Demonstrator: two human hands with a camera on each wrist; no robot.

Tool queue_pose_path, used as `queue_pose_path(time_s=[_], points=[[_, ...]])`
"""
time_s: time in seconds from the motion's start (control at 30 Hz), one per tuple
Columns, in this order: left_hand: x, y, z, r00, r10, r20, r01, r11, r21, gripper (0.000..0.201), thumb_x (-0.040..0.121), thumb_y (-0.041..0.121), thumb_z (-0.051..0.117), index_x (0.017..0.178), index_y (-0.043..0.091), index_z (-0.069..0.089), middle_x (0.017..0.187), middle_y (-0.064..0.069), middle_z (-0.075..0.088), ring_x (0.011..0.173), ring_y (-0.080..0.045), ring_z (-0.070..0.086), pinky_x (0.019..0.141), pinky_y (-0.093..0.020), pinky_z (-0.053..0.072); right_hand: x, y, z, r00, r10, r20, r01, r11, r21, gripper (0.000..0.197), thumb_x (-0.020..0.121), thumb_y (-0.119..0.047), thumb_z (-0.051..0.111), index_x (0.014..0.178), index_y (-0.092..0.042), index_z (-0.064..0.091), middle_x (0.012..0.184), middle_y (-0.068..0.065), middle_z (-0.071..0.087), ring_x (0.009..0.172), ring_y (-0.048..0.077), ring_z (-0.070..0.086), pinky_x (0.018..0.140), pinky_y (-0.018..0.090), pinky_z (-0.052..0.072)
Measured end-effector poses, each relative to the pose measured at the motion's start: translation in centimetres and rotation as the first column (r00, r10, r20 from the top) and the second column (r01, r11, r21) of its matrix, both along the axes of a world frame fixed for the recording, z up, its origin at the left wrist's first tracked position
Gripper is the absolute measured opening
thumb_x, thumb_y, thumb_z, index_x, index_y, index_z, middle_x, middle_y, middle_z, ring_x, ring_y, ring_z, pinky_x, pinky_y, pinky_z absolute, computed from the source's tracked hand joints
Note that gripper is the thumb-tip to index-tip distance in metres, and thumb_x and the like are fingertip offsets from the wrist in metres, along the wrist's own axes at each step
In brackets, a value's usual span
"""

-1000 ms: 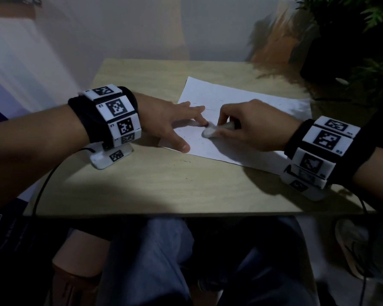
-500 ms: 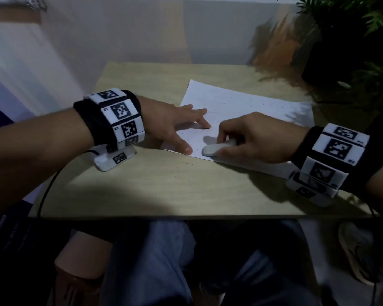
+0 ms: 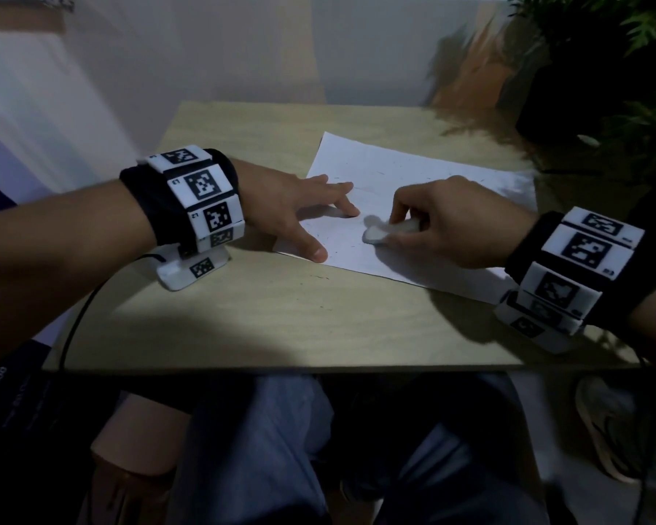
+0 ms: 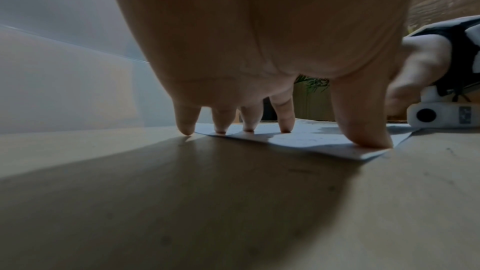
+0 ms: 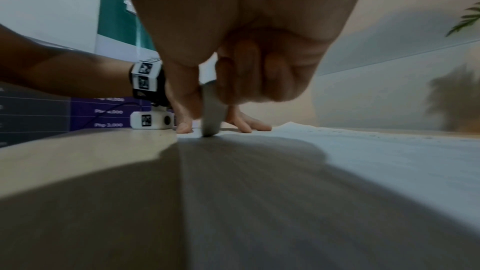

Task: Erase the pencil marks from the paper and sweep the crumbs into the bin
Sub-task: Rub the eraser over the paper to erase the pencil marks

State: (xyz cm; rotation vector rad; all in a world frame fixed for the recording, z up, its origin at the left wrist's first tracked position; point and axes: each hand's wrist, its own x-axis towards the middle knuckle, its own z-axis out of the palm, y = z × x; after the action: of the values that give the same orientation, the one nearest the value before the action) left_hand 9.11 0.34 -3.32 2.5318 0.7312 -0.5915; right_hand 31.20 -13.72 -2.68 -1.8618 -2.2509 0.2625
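A white sheet of paper (image 3: 413,183) lies on the wooden table (image 3: 281,316), with faint pencil marks and dark eraser crumbs scattered over it. My left hand (image 3: 303,214) lies spread on the paper's left edge, its straight fingertips (image 4: 285,128) and thumb pressing the sheet (image 4: 311,141) down. My right hand (image 3: 444,225) pinches a white eraser (image 3: 379,231) between thumb and fingers, and its tip touches the paper just right of my left forefinger. In the right wrist view the eraser (image 5: 211,114) stands on the sheet (image 5: 363,151). No bin is in view.
A potted plant (image 3: 603,70) stands off the table's far right corner. A wall runs close behind the table. My knees and a shoe (image 3: 606,422) show below the near edge. A cable (image 3: 76,316) hangs from my left wrist.
My right hand has moved the eraser toward me and back away over the paper near my left fingers. My left hand has stayed pressed on the sheet.
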Motion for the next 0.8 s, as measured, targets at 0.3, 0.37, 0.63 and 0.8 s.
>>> queue_pose_path(time_s=[0.3,0.37,0.63,0.8], points=[[0.0,-0.3,0.2,1.0,0.007,0.002,-0.007,1.0,0.0,0.086,0.079,0.069,0.069,0.151,0.057,0.024,0.163,0.033,-0.009,0.15,0.005,-0.014,0.127,-0.044,0.0,0.3,-0.3,0.0,0.999,0.005,-0.04,-0.006,0.999,-0.045,0.044,0.078,-0.069,0.06,0.088,-0.026,0.064,0.066,-0.01,0.059,0.065,0.007,0.055,0.058,0.025,0.036],[0.0,-0.3,0.2,1.0,0.008,0.0,-0.008,1.0,0.012,0.085,0.079,0.071,0.067,0.151,0.057,0.024,0.163,0.033,-0.009,0.151,0.004,-0.014,0.127,-0.044,0.0,0.3,-0.3,-0.1,1.0,0.016,-0.003,-0.016,1.0,0.003,0.037,0.083,-0.061,0.06,0.088,-0.025,0.063,0.069,-0.008,0.061,0.067,0.012,0.056,0.059,0.029,0.037],[0.0,-0.7,0.3,0.999,0.048,0.015,-0.048,0.999,0.024,0.082,0.078,0.07,0.067,0.148,0.057,0.027,0.164,0.032,-0.006,0.152,0.002,-0.011,0.127,-0.045,0.001,1.0,-0.2,-0.2,0.998,-0.06,0.018,0.058,0.997,0.06,0.048,0.08,-0.07,0.049,0.093,-0.027,0.066,0.07,-0.013,0.058,0.07,0.015,0.055,0.061,0.031,0.037],[0.0,-0.7,0.6,0.998,0.06,0.019,-0.06,0.998,0.021,0.081,0.082,0.063,0.069,0.15,0.055,0.026,0.165,0.029,-0.007,0.152,0.002,-0.011,0.127,-0.041,0.001,0.2,-1.0,0.1,0.993,0.106,-0.058,-0.114,0.983,-0.147,0.035,0.083,-0.061,0.058,0.096,-0.03,0.068,0.067,-0.014,0.059,0.067,0.001,0.056,0.062,0.023,0.04]])
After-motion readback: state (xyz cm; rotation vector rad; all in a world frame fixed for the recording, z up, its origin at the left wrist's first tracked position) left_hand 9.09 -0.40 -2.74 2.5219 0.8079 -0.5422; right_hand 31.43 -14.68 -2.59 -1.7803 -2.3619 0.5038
